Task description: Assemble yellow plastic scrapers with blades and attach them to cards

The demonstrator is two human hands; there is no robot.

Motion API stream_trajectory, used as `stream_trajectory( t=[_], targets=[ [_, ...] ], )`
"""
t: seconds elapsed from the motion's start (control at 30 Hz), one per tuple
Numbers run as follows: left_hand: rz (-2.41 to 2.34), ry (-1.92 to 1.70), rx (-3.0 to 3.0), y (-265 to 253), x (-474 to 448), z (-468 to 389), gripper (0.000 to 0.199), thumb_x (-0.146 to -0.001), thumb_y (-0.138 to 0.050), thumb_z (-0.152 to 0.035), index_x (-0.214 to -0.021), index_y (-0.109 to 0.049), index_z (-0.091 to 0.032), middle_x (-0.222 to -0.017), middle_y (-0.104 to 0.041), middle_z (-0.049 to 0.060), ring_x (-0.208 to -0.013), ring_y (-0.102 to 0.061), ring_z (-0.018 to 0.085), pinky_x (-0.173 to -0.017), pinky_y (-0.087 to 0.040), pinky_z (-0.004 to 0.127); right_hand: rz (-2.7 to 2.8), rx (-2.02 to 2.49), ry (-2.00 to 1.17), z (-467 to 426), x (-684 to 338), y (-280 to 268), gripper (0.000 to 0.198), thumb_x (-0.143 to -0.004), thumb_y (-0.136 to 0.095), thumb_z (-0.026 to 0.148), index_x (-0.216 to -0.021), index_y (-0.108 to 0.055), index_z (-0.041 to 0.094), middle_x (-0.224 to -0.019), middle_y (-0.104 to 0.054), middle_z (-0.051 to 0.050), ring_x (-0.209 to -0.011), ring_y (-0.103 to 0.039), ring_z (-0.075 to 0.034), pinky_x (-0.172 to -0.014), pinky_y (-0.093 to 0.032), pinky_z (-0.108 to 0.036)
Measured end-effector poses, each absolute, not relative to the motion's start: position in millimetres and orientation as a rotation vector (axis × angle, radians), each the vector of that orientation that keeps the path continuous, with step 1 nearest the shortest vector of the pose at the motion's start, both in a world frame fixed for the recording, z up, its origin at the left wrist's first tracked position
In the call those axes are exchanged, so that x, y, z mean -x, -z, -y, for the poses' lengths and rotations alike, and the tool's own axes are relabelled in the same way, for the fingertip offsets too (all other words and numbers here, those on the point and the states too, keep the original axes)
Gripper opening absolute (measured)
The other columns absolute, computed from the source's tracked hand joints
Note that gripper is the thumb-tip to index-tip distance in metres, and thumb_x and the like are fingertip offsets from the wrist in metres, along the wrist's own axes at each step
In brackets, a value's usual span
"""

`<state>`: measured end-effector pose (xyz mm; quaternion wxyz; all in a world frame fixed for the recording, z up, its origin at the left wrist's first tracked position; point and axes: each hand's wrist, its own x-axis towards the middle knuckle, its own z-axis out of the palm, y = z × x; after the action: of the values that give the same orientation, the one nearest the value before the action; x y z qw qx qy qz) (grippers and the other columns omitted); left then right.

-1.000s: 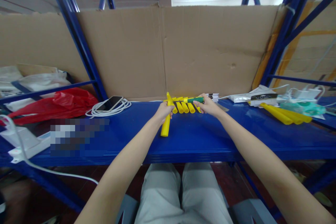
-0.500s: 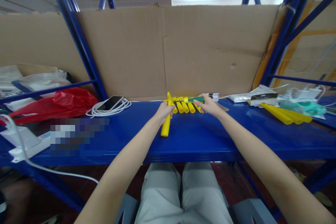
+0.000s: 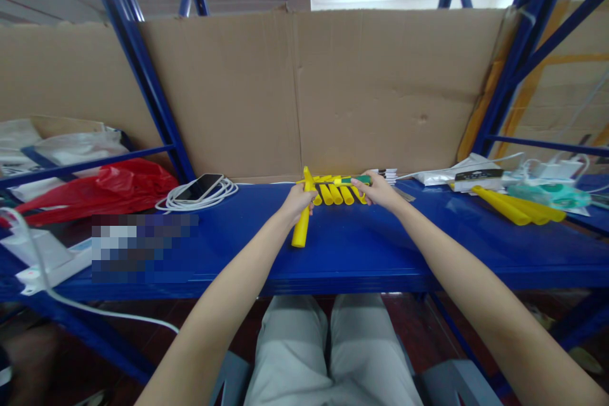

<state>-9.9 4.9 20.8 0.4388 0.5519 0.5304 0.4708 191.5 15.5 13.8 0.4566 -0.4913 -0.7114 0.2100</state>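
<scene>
Left hand wraps a yellow tube, just left of the tube row. Right hand, at the row's right end, grips a green-handled screwdriver pointing toward the tube.

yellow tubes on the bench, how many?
9 visible: 1 tube in the left hand, 5 in a row just right of it, 3 in the pile at far right. More may be hidden.

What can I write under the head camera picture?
The left hand grips a yellow piece while the right hand holds a green-handled tool at a blue table.
</scene>
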Motion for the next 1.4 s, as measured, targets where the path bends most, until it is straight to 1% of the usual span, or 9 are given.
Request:
stream_trajectory(
  t=[0.17, 0.3, 0.5, 0.73, 1.07, 1.4],
  targets=[
    [-1.308, -1.172, -1.364, -20.8, 10.0, -4.6, 0.016, -0.077, -0.049, -0.002, -0.089, -0.050, -0.013, -0.046, -0.041, -0.008, -0.033, -0.036, 0.005, -0.039, -0.030, 0.018, 1.761, 1.153, -0.577, -15.8, -192.3, -12.7, 0.031, -0.076, -0.061, 0.038, -0.090, -0.038, 0.021, -0.046, -0.044, 0.011, -0.034, -0.044, -0.008, -0.033, -0.032, -0.017],
    [-1.310, -1.163, -1.377, -19.6, 10.7, -6.7, 0.015, -0.076, -0.052, -0.003, -0.086, -0.051, -0.013, -0.045, -0.041, -0.008, -0.033, -0.036, 0.005, -0.039, -0.030, 0.018, 1.783, 1.102, -0.597, -17.3, -193.3, -11.8, 0.031, -0.076, -0.061, 0.035, -0.089, -0.036, 0.022, -0.045, -0.042, 0.012, -0.034, -0.043, -0.008, -0.033, -0.032, -0.016],
    [-1.317, -1.158, -1.384, -18.0, 11.4, -8.3, 0.015, -0.077, -0.050, -0.004, -0.090, -0.051, -0.013, -0.045, -0.041, -0.008, -0.033, -0.038, 0.006, -0.039, -0.031, 0.018, 1.754, 1.153, -0.586, -19.8, -193.2, -11.8, 0.033, -0.076, -0.063, 0.039, -0.085, -0.035, 0.022, -0.050, -0.044, 0.010, -0.033, -0.042, -0.007, -0.033, -0.031, -0.017],
    [-1.313, -1.168, -1.387, -19.4, 10.0, -6.4, 0.014, -0.078, -0.048, -0.002, -0.087, -0.050, -0.013, -0.045, -0.042, -0.008, -0.033, -0.037, 0.006, -0.038, -0.031, 0.019, 1.716, 1.191, -0.588, -16.4, -191.2, -14.9, 0.034, -0.076, -0.063, 0.041, -0.083, -0.036, 0.022, -0.056, -0.050, 0.008, -0.034, -0.044, -0.007, -0.032, -0.033, -0.018],
    [-1.284, -1.177, -1.365, -20.1, 10.1, -5.1, 0.014, -0.077, -0.049, -0.002, -0.085, -0.049, -0.014, -0.047, -0.042, -0.008, -0.033, -0.037, 0.005, -0.038, -0.030, 0.018, 1.726, 1.206, -0.544, -14.9, -191.9, -16.2, 0.039, -0.074, -0.062, 0.052, -0.075, -0.039, 0.021, -0.048, -0.050, 0.006, -0.032, -0.043, -0.007, -0.032, -0.033, -0.019],
    [-1.278, -1.168, -1.378, -18.9, 10.1, -5.7, 0.013, -0.079, -0.047, -0.003, -0.085, -0.047, -0.014, -0.047, -0.042, -0.008, -0.032, -0.037, 0.005, -0.036, -0.031, 0.017, 1.771, 1.244, -0.493, -18.0, -194.4, -15.9, 0.042, -0.075, -0.057, 0.058, -0.066, -0.041, 0.020, -0.045, -0.050, 0.004, -0.033, -0.044, -0.008, -0.036, -0.035, -0.020]
  ],
)
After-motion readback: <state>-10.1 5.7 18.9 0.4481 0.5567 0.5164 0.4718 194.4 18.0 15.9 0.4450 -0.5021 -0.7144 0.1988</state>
